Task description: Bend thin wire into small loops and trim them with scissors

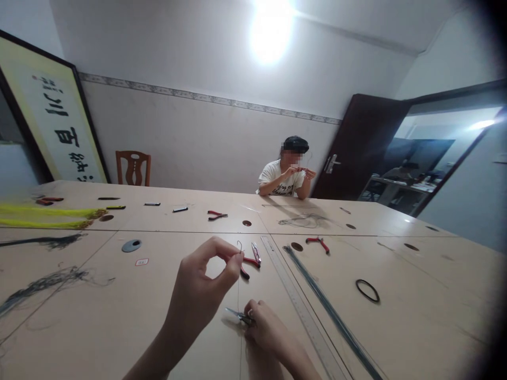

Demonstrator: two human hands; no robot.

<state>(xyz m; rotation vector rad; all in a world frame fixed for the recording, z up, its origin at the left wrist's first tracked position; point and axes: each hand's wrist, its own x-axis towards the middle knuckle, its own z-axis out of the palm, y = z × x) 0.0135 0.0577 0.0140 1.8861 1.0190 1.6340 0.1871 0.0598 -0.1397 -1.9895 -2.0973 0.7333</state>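
Note:
My left hand (202,287) is raised above the table, thumb and forefinger pinched on a thin wire with a hooked top end (240,247). My right hand (266,326) rests on the table below it, closed around a small dark tool (238,315) whose tip points left. Red-handled pliers (250,259) lie on the table just behind the left hand's fingertips. A long metal ruler (301,309) lies right of my right hand, with a bundle of long dark wires (330,311) beside it.
A black ring (367,290) lies at the right. More red-handled pliers (318,242) (217,215), yellow cords (47,216) and dark thread bundles (39,285) are spread over the table. Another person (287,174) sits at the far side. A wooden chair (133,168) stands by the wall.

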